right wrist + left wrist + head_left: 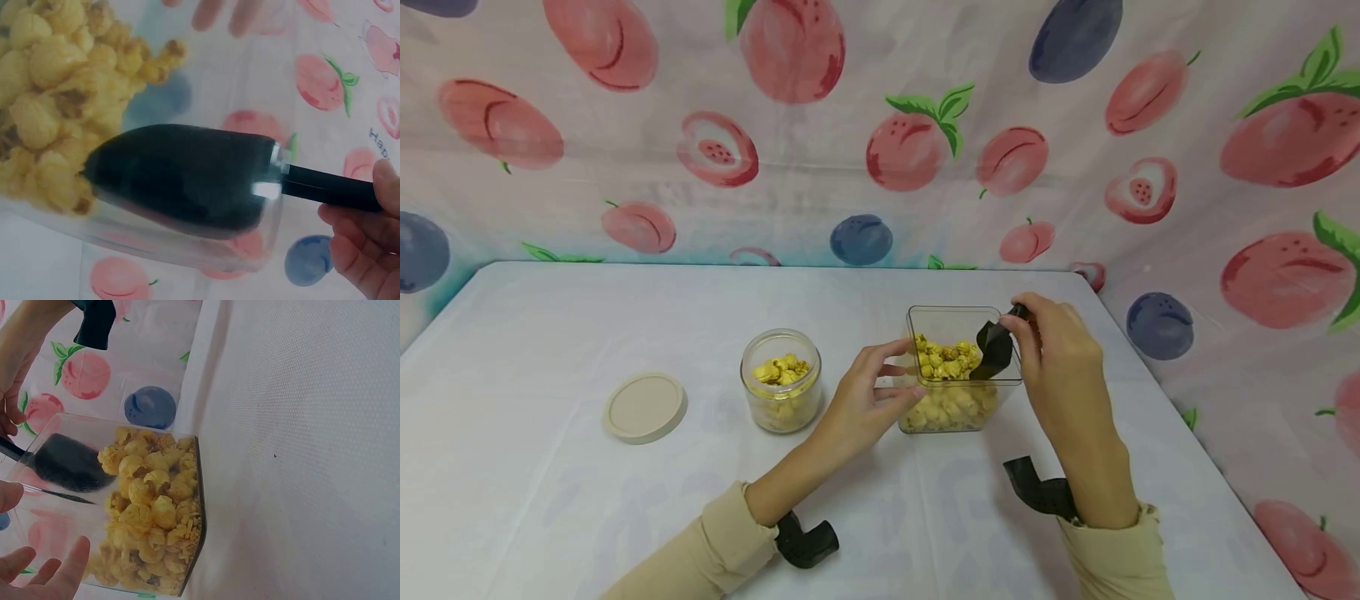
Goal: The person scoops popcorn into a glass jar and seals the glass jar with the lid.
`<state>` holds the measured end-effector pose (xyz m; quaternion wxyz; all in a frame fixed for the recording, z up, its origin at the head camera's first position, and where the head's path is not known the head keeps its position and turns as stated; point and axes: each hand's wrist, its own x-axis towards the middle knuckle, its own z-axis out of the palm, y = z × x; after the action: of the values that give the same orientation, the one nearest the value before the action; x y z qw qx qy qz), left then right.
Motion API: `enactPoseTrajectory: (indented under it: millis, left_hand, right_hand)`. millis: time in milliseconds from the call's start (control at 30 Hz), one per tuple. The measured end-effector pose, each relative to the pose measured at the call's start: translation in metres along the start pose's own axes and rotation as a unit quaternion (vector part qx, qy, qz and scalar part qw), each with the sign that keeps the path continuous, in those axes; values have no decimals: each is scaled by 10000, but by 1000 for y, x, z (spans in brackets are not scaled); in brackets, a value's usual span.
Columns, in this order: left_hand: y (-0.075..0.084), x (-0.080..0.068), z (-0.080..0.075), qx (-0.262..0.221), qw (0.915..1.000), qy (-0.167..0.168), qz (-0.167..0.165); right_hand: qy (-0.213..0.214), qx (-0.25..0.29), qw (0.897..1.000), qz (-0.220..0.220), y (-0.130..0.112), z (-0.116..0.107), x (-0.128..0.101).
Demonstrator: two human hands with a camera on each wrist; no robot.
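Note:
My right hand grips the thin handle of a black scoop. The scoop's blade is inside a clear square container, its tip down against yellow popcorn that fills the lower part. In the right wrist view the blade shows through the clear wall, with no popcorn visible on it. My left hand touches the container's left side with extended fingers, the thumb near the front corner. Left of that hand stands an uncovered clear round jar, partly filled with popcorn.
A round beige lid lies flat on the white-covered table, left of the jar. Behind the table and along its right side hangs a fruit-printed cloth. Black curved pieces sit at both wrists.

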<state>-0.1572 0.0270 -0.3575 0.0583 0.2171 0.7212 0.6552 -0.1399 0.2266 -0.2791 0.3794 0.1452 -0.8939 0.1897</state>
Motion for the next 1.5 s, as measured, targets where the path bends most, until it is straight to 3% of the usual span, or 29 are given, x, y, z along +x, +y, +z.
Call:
enactPoseTrajectory:
  millis: [333, 533, 933, 1500]
  left_hand:
    - [0, 0, 0, -5, 10000, -6, 54]
    - [-1, 0, 0, -28, 10000, -63, 56]
    - [0, -1, 0, -38, 9999, -96, 16]
    - [1, -2, 1, -72, 9999, -92, -41]
  right_hand:
    - [76, -36, 10000, -38, -4, -1, -1]
    - [-294, -188, 9994, -70, -4, 3, -3]
    - [-459, -81, 9980, 423, 0, 12, -3]
    - [-330, 92, 9973, 642, -1, 16, -4]
